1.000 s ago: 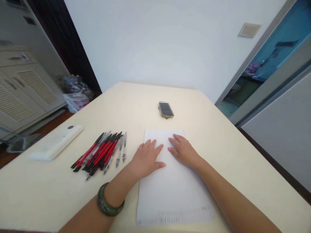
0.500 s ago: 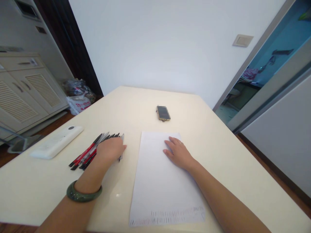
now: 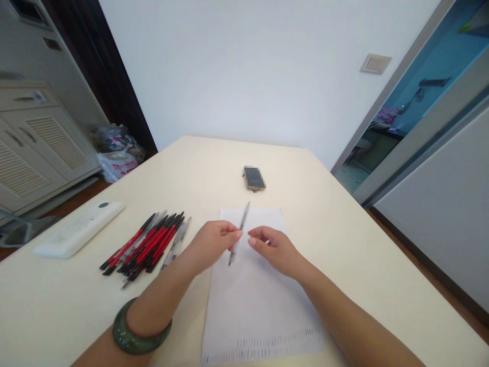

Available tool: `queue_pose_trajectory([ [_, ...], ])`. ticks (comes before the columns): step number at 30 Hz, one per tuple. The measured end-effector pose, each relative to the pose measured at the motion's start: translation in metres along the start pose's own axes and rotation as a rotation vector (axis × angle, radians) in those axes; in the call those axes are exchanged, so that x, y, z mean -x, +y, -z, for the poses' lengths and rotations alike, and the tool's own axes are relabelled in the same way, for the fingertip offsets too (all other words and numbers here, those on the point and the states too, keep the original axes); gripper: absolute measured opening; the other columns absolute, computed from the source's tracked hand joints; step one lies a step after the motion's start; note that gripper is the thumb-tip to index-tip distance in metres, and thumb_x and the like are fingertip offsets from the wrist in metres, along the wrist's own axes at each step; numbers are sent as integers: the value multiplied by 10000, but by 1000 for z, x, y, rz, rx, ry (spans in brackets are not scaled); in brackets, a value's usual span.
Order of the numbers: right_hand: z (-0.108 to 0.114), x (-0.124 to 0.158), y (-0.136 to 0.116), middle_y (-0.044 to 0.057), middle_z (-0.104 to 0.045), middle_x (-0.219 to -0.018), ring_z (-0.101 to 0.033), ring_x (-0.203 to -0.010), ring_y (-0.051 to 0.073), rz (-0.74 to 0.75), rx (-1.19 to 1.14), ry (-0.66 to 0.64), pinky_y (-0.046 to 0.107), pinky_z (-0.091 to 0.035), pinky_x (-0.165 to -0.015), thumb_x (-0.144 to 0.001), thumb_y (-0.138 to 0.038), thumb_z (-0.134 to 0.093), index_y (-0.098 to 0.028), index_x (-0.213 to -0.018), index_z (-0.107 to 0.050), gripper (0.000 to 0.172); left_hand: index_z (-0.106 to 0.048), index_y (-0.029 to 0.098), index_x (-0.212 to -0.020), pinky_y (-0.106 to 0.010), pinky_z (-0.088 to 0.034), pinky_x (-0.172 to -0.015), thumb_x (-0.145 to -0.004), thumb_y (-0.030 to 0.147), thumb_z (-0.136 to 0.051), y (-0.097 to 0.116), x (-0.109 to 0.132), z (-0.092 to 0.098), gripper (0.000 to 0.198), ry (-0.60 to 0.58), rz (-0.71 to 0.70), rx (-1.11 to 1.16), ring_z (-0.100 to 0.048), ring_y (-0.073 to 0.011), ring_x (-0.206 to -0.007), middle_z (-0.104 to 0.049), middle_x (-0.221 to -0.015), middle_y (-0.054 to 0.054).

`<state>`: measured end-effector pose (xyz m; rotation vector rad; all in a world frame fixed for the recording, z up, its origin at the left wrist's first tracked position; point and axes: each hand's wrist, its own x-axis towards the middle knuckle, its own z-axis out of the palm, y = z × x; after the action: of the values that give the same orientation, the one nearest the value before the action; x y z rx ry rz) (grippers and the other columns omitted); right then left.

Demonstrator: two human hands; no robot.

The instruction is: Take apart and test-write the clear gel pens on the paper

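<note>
My left hand (image 3: 214, 243), with a green bangle on its wrist, pinches a clear-barrelled pen (image 3: 241, 222) and holds it above the white sheet of paper (image 3: 260, 300). The pen points away from me, its tip near my palm. My right hand (image 3: 272, 247) hovers just right of the pen, fingers curled towards it and not touching it. A pile of red-and-black and clear pens (image 3: 147, 245) lies on the cream table (image 3: 344, 239) left of the paper.
A small phone (image 3: 253, 178) lies beyond the paper. A white flat device (image 3: 78, 229) rests near the table's left edge. Cabinets and bags stand on the floor at left. A doorway opens at right.
My left hand went from the paper to the pen pile, took one clear pen and brought it over the paper. My right hand lifted off the sheet and curled towards the pen.
</note>
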<state>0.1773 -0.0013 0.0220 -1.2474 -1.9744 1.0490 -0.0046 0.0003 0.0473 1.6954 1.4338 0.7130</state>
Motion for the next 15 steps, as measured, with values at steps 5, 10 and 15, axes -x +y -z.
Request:
queue_pose_trajectory([
  [5, -9, 8, -8, 43, -591, -784, -460, -594, 80, -86, -356, -271, 214, -373, -546, -748, -371, -505, -137, -867, -561, 269, -535, 151, -740, -217, -353, -441, -709, 366, -509, 9, 2, -35, 219, -96, 38, 450, -449, -96, -439, -510, -525, 25],
  [10, -8, 9, -9, 33, -582, -676, -360, -456, 46, -136, -481, -405, 187, -292, -441, -806, -379, -409, -120, -854, -539, 294, -569, 137, -820, -202, -358, -460, -705, 329, -552, 1, 5, -32, 224, -7, 35, 586, -435, -69, -474, -545, -630, 7],
  [15, -8, 12, -10, 0, -558, -587, -283, -411, 38, -203, -711, -684, 189, -239, -427, -812, -348, -423, -130, -1006, -493, 300, -558, 174, -1023, -205, -380, -513, -742, 313, -529, -7, 4, -18, 315, 84, 51, 881, -445, -57, -542, -583, -891, -53],
])
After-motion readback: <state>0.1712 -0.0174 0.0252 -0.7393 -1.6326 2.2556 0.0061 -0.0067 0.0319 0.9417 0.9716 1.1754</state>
